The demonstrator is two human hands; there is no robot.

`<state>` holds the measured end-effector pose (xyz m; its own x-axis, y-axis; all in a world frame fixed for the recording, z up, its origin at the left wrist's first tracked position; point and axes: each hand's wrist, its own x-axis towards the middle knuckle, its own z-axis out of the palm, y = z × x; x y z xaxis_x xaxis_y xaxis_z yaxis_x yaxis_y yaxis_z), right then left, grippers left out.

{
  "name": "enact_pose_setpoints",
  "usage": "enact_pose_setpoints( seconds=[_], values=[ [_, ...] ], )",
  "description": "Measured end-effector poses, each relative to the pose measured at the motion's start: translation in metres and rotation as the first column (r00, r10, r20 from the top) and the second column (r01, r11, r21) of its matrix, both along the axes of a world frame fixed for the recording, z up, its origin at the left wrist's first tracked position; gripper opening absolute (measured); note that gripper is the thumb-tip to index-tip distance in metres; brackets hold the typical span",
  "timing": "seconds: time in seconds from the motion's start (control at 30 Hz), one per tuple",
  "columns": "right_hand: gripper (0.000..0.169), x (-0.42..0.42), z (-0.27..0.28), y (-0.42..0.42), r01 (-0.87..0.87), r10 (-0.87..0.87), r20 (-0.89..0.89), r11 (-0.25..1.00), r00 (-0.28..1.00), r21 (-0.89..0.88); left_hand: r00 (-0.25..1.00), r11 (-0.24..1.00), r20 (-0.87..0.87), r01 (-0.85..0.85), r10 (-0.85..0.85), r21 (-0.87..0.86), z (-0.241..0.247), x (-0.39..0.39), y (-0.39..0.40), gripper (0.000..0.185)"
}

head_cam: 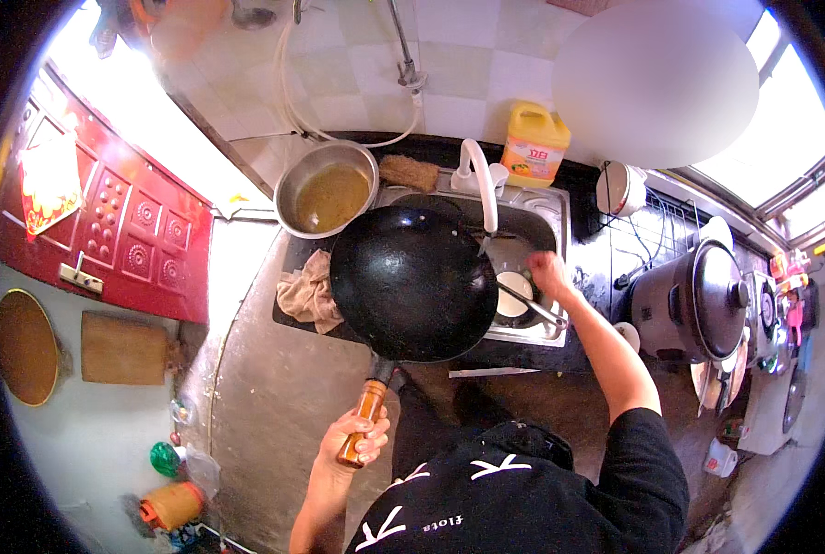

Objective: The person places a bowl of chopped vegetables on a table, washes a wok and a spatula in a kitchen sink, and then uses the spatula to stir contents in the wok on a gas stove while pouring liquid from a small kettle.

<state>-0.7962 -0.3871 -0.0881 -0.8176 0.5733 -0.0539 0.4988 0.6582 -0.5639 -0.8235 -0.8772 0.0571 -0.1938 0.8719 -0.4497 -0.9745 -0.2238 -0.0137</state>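
My left hand [337, 438] is wrapped around the wooden handle [371, 401] of a large black wok [412, 284]. The wok covers the left part of a stainless steel sink [560, 228]. At its right edge stands a white curved faucet [483, 176], with what looks like a thin stream of water below the spout. My right hand [547, 273] is over the sink's right side, fingers curled and blurred; whether it holds anything is unclear. Below it lie a white round dish [514, 296] and a metal utensil handle [541, 310], its far end hidden by the wok.
Beyond the wok sit a metal basin [333, 194] of cloudy liquid and a brown scrubber [408, 172]. A beige cloth [312, 294] lies left of the wok. A yellow detergent jug [535, 145] stands behind the sink; a large lidded cooker [693, 305] is at right.
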Motion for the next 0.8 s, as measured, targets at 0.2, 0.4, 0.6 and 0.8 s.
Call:
enact_pose_setpoints(
  seconds=[0.2,0.4,0.6,0.8],
  values=[
    [0.031,-0.132,0.012,0.022,-0.031,-0.332,-0.137,0.304,0.933,-0.952,0.998,1.0,0.062,0.001,-0.002,0.025,-0.023,-0.001,0.017,0.032],
    [0.023,-0.157,-0.007,0.01,-0.225,-0.302,-0.402,0.484,0.864,-0.846,0.989,0.984,0.02,0.15,-0.149,-0.096,-0.023,-0.02,0.017,0.029],
    [0.028,-0.144,0.017,-0.087,0.029,-0.154,-0.016,0.287,0.988,-0.958,0.971,0.964,0.03,0.239,-0.237,-0.121,-0.024,-0.039,0.007,0.03],
    [0.041,-0.285,-0.034,-0.068,-0.236,0.289,-0.39,0.955,0.874,0.177,0.924,0.891,-0.014,0.365,-0.383,-0.27,-0.017,-0.059,0.01,0.026]
  ],
)
